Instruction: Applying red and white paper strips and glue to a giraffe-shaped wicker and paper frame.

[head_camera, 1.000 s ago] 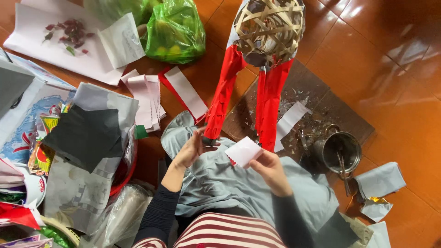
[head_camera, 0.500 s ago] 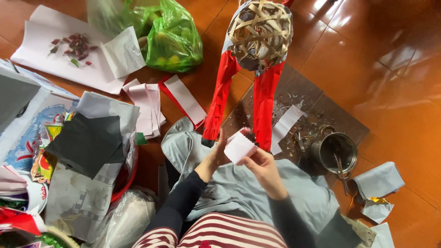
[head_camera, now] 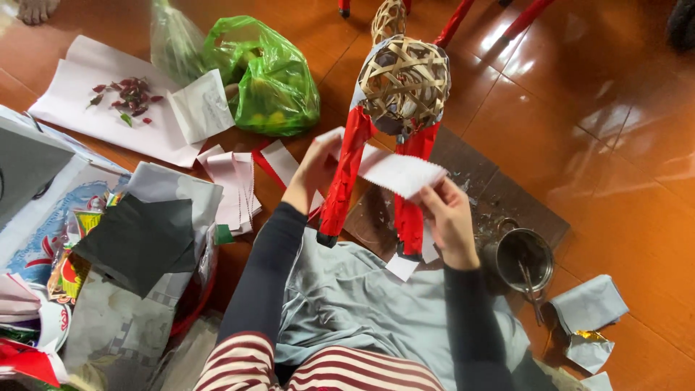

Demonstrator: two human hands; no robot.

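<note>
Paper strip (head_camera: 394, 172), white, is stretching across the frame's centre, its long axis running from upper left down to lower right, in front of the red-legged bamboo frame (head_camera: 402, 87). Your left hand (head_camera: 313, 168) and right hand (head_camera: 449, 217) are pinching its ends, fingers closed.

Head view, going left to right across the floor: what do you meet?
Dark grey sheet → stack of pink paper strips → left hand → white paper piece held by both hands → right hand → metal cup → crumpled grey paper.
</note>
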